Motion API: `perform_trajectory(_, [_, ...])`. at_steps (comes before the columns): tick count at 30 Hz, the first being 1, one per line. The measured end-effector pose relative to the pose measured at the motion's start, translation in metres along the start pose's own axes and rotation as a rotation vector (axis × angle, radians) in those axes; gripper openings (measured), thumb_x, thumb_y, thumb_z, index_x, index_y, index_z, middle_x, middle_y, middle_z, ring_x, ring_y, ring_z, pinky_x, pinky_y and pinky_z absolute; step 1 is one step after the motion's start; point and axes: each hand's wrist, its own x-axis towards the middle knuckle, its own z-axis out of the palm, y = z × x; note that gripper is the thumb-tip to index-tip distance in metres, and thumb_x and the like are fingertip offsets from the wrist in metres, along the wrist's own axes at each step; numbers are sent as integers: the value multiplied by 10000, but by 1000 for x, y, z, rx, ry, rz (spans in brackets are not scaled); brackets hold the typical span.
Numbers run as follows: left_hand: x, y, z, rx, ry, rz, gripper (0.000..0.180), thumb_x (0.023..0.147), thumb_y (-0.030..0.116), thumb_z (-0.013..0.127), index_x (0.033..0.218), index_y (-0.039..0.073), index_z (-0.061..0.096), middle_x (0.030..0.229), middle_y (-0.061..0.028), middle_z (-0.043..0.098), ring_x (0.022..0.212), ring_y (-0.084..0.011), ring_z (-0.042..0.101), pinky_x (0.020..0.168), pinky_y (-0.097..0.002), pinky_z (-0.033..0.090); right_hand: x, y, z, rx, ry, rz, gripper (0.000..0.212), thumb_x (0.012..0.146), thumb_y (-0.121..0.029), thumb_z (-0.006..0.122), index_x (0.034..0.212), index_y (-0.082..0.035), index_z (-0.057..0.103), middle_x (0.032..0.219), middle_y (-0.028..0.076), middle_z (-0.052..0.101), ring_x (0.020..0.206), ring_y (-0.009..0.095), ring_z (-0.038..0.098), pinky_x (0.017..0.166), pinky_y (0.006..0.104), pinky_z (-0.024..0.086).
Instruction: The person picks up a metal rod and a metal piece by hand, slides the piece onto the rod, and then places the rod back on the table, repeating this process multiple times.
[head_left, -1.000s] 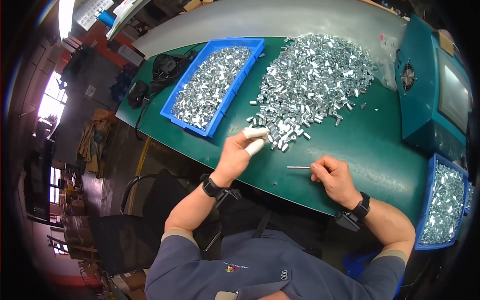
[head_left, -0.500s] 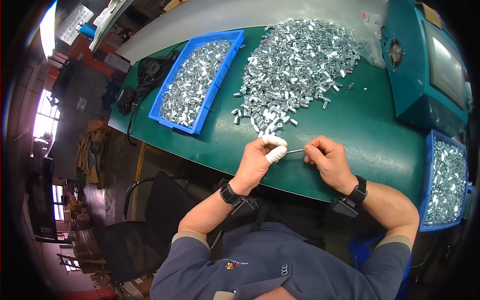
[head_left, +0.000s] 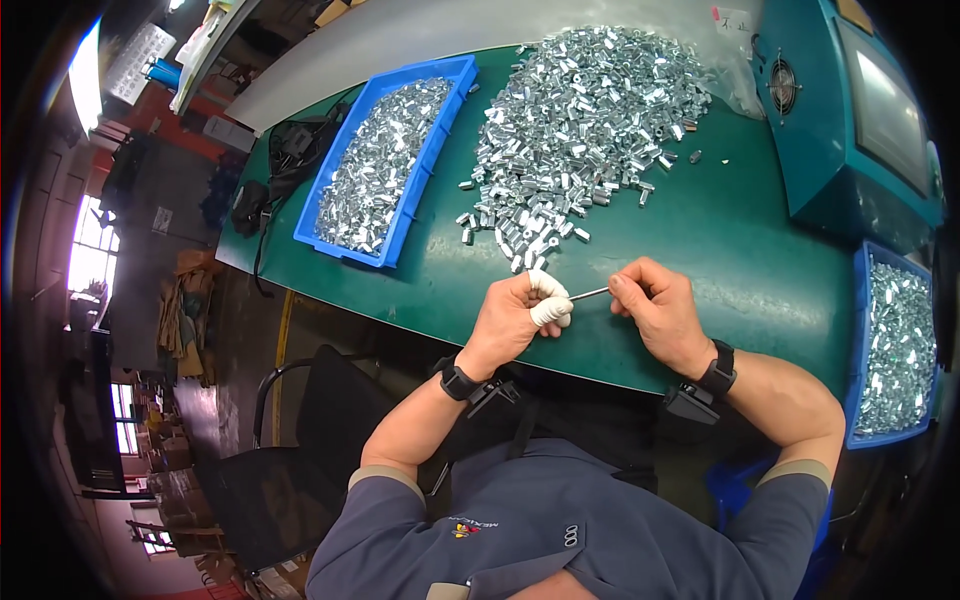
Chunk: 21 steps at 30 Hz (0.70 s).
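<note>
My left hand (head_left: 512,318) is closed in a pinch above the table's near edge, with white wraps on its thumb and forefinger. Whatever sits between those fingertips is hidden by the wraps. Facing it, my right hand (head_left: 655,312) pinches a thin metal rod (head_left: 590,293), whose far end reaches the wrapped fingertips of the left. Just beyond my hands spreads a large heap of small silvery metal sleeves (head_left: 590,130), some showing a hole through the end. A few loose sleeves lie at the heap's near tip, close to my left hand.
On the green table (head_left: 740,260), a blue tray (head_left: 405,215) of similar metal pieces stands left of the heap. Another filled blue tray (head_left: 857,345) is at the far right, below a teal machine (head_left: 825,140) with a screen. Black cables (head_left: 290,150) lie at the left. A black chair (head_left: 310,430) stands beside me.
The left hand has turned slightly, so more of its lower fingers show. The rod tilts a little more, its right end higher. The view has shifted slightly.
</note>
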Motion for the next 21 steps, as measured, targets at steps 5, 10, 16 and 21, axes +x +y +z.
perform_trajectory(5, [0, 0, -1, 7, 30, -5, 135, 983, 100, 724, 1075, 4, 707, 871, -62, 730, 731, -107, 672, 658, -241, 550, 1, 1, -1, -48, -34, 17, 216, 1023, -195, 684, 935, 3, 684, 739, 1, 659, 682, 44, 557, 603, 235, 436])
perform_trajectory(10, [-4, 5, -1, 20, -22, 14, 201, 984, 84, 719, 1166, -1, 708, 951, -67, 740, 818, -117, 688, 737, -255, 562, 1, -1, 0, -40, -37, 33, 177, 1023, -166, 674, 961, -1, 682, 771, 12, 672, 708, 63, 577, 640, 235, 459])
perform_trajectory(16, [-6, 1, -1, 42, -18, 3, 216, 978, 58, 721, 1184, -1, 707, 1014, -77, 741, 866, -131, 695, 779, -268, 569, 1, -4, -3, -197, -118, 50, 230, 1025, -199, 677, 905, -4, 699, 728, 15, 678, 672, 66, 591, 602, 253, 461])
perform_trajectory(21, [-6, -4, 4, 30, -20, 40, 204, 972, 33, 718, 1172, -9, 710, 1014, -71, 733, 874, -132, 692, 786, -274, 571, 0, -6, -2, -276, -197, -19, 292, 1034, -215, 666, 845, 4, 706, 677, 35, 665, 617, 89, 601, 565, 273, 463])
